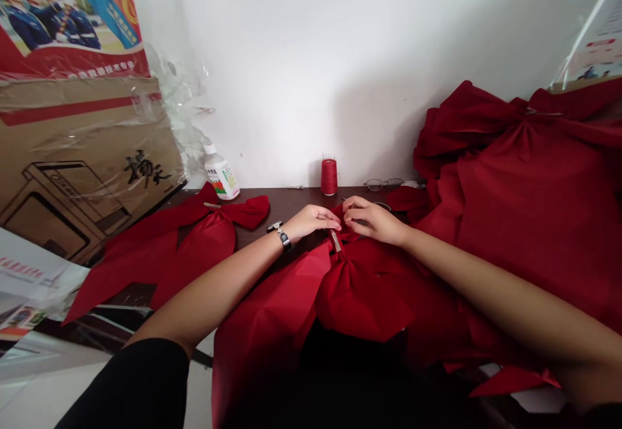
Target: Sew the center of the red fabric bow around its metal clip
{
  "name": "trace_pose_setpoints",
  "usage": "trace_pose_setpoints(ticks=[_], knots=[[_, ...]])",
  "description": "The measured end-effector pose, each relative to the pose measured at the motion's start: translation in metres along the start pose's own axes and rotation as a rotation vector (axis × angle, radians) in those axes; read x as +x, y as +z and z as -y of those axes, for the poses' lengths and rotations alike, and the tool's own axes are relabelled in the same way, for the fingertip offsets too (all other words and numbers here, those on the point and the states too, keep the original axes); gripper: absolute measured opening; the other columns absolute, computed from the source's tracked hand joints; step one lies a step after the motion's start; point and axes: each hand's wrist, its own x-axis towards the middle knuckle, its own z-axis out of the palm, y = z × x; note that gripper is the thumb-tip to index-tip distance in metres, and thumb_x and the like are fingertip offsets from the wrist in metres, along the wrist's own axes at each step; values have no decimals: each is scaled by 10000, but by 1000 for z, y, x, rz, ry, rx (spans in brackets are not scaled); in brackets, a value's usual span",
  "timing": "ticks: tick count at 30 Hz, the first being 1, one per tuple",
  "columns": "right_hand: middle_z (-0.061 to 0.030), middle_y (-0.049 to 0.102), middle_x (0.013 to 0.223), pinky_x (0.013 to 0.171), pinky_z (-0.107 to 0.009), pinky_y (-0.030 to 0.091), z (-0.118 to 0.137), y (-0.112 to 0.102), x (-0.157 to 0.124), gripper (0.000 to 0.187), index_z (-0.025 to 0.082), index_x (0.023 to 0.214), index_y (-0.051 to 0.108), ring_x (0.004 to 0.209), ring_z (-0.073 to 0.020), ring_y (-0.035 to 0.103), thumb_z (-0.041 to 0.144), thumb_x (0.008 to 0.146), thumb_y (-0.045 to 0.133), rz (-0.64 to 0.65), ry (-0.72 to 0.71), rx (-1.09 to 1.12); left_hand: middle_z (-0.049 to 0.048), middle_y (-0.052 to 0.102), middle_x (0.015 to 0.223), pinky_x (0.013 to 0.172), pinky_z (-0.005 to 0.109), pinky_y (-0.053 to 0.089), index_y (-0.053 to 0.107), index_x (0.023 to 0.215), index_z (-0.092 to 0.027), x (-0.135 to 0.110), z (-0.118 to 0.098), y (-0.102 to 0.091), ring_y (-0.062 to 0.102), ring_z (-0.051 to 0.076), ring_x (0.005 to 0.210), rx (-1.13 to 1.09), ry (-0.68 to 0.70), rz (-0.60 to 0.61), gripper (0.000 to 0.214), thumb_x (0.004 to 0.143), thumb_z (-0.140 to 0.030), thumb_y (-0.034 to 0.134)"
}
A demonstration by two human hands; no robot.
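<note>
A gathered red fabric bow (pixel 354 293) lies before me, its long tails spreading toward the table's front edge. My left hand (pixel 318 219), with a watch on the wrist, pinches the bow's upper part between thumb and fingers. Just below those fingertips a small clip (pixel 335 241) sits at the bow's gathered centre. Close by on the right, my right hand (pixel 372 220) has its fingers curled together over the fabric. Whatever its fingertips hold is too small to make out. Behind both hands stands a spool of red thread (pixel 329 177) with pins or needles on top.
Another clipped red bow (pixel 208 234) lies at left beside a white bottle (pixel 222 173). A big heap of red bows (pixel 525 189) fills the right side. Eyeglasses (pixel 383 184) rest by the wall. A cardboard box (pixel 82 170) stands on the far left.
</note>
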Motion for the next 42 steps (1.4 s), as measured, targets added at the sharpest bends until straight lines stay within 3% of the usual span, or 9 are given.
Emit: trace_pose_setpoints(ticks=[5,16,23,29,36,42], knots=[[-104,523,1157,723,-261,441,7,-9,2,215,187,818,639,844,-152,568,241,916,455,38,-19,-245,92,747,807,795,284,499,735,824,-92,-1,-8,6,668,147,754,94,61,18,287,657,-320,784],[-92,496,1129,740,-255,432,8,-8,3,226,193,867,649,845,-141,545,266,933,445,60,-26,-263,81,740,799,747,259,478,730,797,-93,-3,-15,12,646,144,732,230,97,41,178,728,-256,704],[-89,482,1048,750,-264,434,5,-6,4,218,187,868,643,838,-150,532,278,932,456,44,10,-210,82,736,807,745,251,461,728,787,-100,-3,-14,10,636,146,751,274,124,81,243,746,-338,703],[-84,493,978,775,-272,438,0,0,6,176,172,840,627,866,-162,530,272,911,502,-33,48,-84,76,729,791,746,258,447,732,782,-103,-2,-10,11,625,142,744,216,96,46,286,713,-380,730],[-57,573,855,666,-256,431,2,0,1,69,174,833,623,757,-150,534,213,852,569,-174,81,21,64,723,811,739,245,422,731,821,-113,-2,-1,8,609,121,757,36,38,-10,295,683,-372,756],[-52,613,863,702,-254,453,6,7,-3,60,181,858,649,763,-146,570,170,824,601,-210,59,-25,52,711,788,579,218,298,732,815,-113,-3,1,8,430,57,581,53,44,-31,277,717,-372,717]])
